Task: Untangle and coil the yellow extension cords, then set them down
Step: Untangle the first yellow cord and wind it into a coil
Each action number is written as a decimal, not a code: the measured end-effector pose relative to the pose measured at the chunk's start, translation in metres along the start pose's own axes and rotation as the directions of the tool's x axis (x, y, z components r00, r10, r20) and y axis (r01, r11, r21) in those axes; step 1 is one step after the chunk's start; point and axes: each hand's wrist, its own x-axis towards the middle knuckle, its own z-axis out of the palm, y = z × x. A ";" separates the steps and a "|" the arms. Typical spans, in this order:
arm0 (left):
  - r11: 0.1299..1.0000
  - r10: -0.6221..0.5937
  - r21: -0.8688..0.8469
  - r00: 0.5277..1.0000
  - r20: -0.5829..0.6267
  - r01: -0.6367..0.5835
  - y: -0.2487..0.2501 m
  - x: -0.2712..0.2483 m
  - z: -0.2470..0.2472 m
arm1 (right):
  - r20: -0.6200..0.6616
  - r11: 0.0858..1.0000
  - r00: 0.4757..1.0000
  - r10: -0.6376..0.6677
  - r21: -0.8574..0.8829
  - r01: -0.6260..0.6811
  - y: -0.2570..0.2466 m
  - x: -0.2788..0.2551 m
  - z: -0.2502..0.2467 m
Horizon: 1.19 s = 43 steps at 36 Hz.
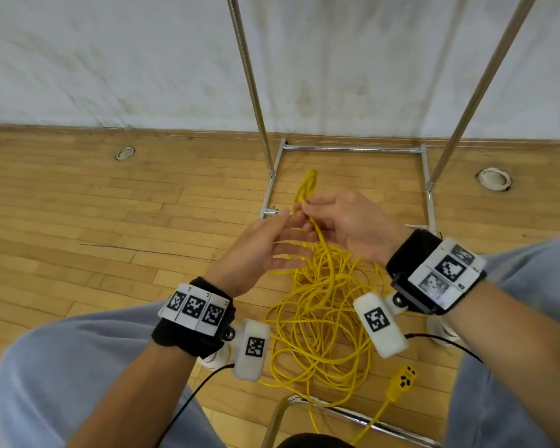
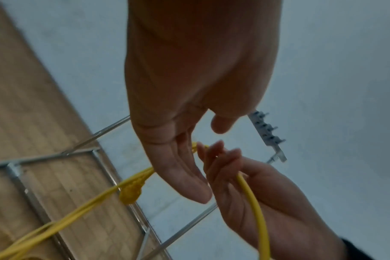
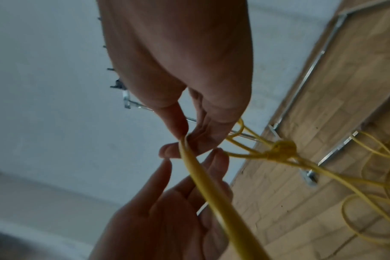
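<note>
wooden plank floor under me, a pale scuffed wall beyond it. nearest, between my knees, one yellow socket head (image 1: 402, 381) lies on the boards beside a chrome chair rail (image 1: 362, 420); i count just that one end, so i cannot tell how many cords make up the mess. just past it the yellow extension cords (image 1: 320, 321) sprawl in loose loops, still a heap, likely left there so slack can feed upward. above the heap my left hand (image 1: 265, 250) has its fingers straight and spread, gripping nothing, resting against the strands, i judge to steady them. my right hand (image 1: 346, 224) pinches one strand between thumb and fingertips, lifting it; the right wrist view shows a tight knot (image 3: 282, 149) just beyond the pinch, which looks like what i'm picking at. farther off stands a metal rack (image 1: 349, 150) with two uprights, and two round floor sockets (image 1: 493, 178) sit in the boards.
</note>
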 end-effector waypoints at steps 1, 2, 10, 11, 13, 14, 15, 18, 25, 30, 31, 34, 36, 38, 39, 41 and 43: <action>0.998 -0.012 -0.069 1.000 -0.017 0.011 0.001 0.001 -0.002 | 0.039 0.998 0.999 -0.011 -0.067 0.013 0.001 -0.003 0.003; 0.993 -0.014 -0.122 0.999 -0.028 0.011 0.001 0.003 -0.005 | 0.074 0.992 0.997 -0.016 -0.125 0.025 0.003 -0.005 0.006; 0.936 -0.021 -0.351 0.987 -0.158 -0.036 -0.005 0.008 -0.016 | 0.206 0.948 0.978 -0.020 -0.308 0.084 0.012 -0.014 0.015; 0.925 -0.033 -0.379 0.985 -0.170 -0.034 -0.003 0.008 -0.018 | 0.235 0.939 0.972 -0.023 -0.328 0.102 0.010 -0.015 0.015; 0.902 -0.059 -0.430 0.983 -0.176 -0.023 0.001 0.008 -0.023 | 0.293 0.928 0.956 -0.013 -0.352 0.121 0.009 -0.016 0.015; 0.892 -0.076 -0.453 0.982 -0.173 -0.011 0.002 0.008 -0.025 | 0.318 0.925 0.948 -0.002 -0.359 0.122 0.008 -0.016 0.015; 0.881 -0.094 -0.473 0.981 -0.169 0.003 0.003 0.008 -0.028 | 0.340 0.923 0.940 0.011 -0.366 0.122 0.007 -0.017 0.014; 0.851 -0.138 -0.524 0.976 -0.166 0.031 0.004 0.008 -0.029 | 0.383 0.916 0.923 0.041 -0.384 0.119 0.004 -0.016 0.012; 0.927 0.012 -0.372 0.994 -0.107 -0.051 0.004 0.006 -0.019 | 0.093 0.941 0.996 0.018 -0.338 0.014 0.009 -0.006 0.009; 0.955 0.184 -0.251 0.980 0.073 -0.160 0.009 -0.007 -0.009 | -0.099 0.898 0.993 -0.062 -0.441 0.012 0.013 0.008 -0.004; 0.945 0.227 -0.262 0.969 0.100 -0.195 0.012 -0.010 -0.009 | -0.100 0.889 0.992 -0.075 -0.458 0.021 0.013 0.008 -0.003; 0.912 0.325 -0.315 0.932 0.162 -0.263 0.018 -0.015 -0.010 | -0.111 0.895 0.991 -0.074 -0.447 0.017 0.016 0.009 -0.003; 0.897 0.357 -0.338 0.916 0.181 -0.283 0.022 -0.017 -0.012 | -0.120 0.895 0.992 -0.037 -0.446 -0.021 0.017 0.010 -0.003; 0.897 0.368 -0.331 0.911 0.188 -0.294 0.024 -0.018 -0.013 | -0.104 0.866 0.995 -0.004 -0.498 -0.049 0.019 0.011 -0.004; 0.899 0.369 -0.320 0.911 0.186 -0.299 0.024 -0.019 -0.014 | -0.085 0.853 0.996 0.008 -0.520 -0.051 0.020 0.011 -0.003; 0.900 0.374 -0.306 0.910 0.180 -0.309 0.023 -0.019 -0.015 | -0.053 0.849 0.998 0.021 -0.526 -0.045 0.022 0.012 0.001; 0.898 0.381 -0.307 0.906 0.184 -0.315 0.023 -0.020 -0.016 | -0.052 0.852 0.999 0.016 -0.522 -0.041 0.024 0.015 0.005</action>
